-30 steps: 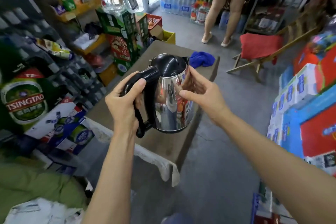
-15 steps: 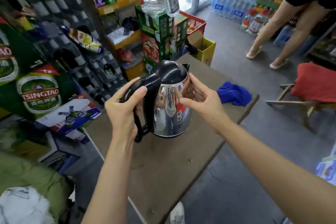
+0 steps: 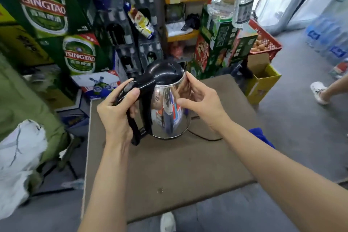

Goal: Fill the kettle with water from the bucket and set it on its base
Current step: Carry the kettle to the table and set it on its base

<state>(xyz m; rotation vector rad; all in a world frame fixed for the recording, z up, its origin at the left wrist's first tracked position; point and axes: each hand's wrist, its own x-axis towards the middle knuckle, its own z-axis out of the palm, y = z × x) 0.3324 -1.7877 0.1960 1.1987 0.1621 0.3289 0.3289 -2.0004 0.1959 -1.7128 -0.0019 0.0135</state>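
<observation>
Left hand [image 3: 114,117] has its fingers clamped on the black handle; the shiny steel kettle with black lid [image 3: 165,100] hovers over the brown tabletop [image 3: 169,165]. Right hand [image 3: 199,101], fingers apart, steadies its slick wall. Probably heavy once filled, so grip that handle.

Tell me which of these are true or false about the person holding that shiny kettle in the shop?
1. The left hand grips the kettle by its black handle. True.
2. The kettle's lid is wide open. False: it sits shut.
3. The right hand rests at the kettle's rim and side. True.
4. A bucket stands on the table. False: no bucket shows.
5. A black cord lies on the table. True.
</observation>
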